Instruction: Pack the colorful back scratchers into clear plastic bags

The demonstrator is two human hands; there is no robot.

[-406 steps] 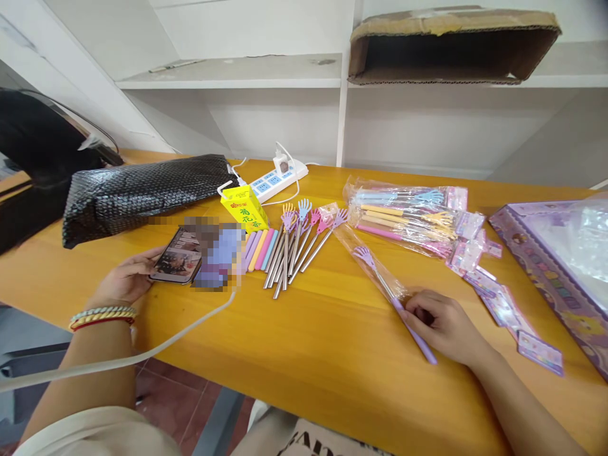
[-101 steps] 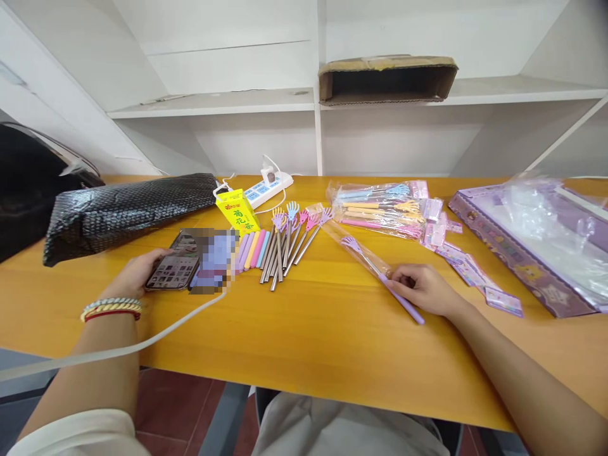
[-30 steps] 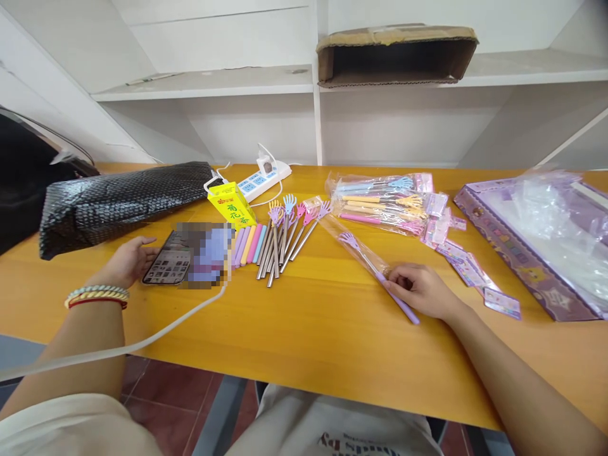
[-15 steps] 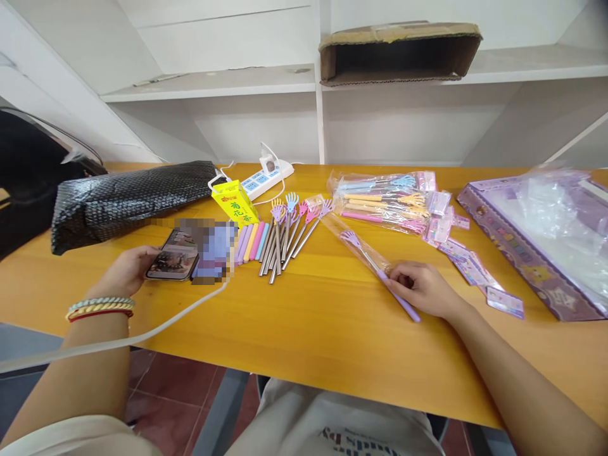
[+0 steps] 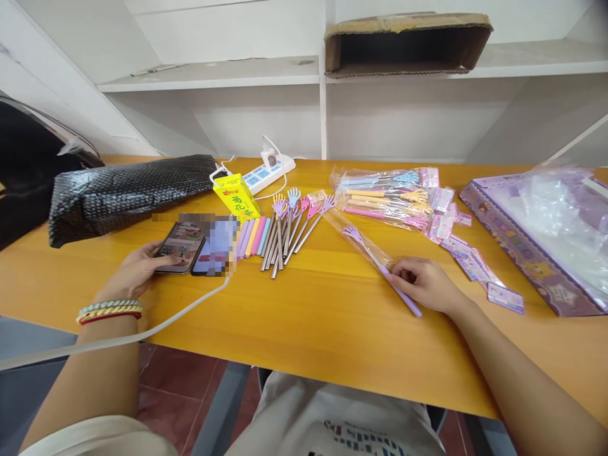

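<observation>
My left hand grips the left side of a phone on the table, its thumb lying over the lit screen. A second phone, partly blurred out, lies against it on the right. Between thumb and fingers, my right hand pinches a purple-handled back scratcher on the table. Its claw end and metal rod lie inside a clear plastic sleeve. Nearer the middle are several metal rods with coloured claw heads, beside a row of loose coloured handles.
Bagged back scratchers and small printed cards lie right of centre. A purple display box stands far right. Behind the phones are a yellow drink carton, a power strip and a black bubble-wrap parcel. A white cable crosses my left forearm.
My left thumb has moved onto the phone's screen, and that hand has shifted slightly right. My right hand keeps its pinch on the back scratcher. The view has moved a little.
</observation>
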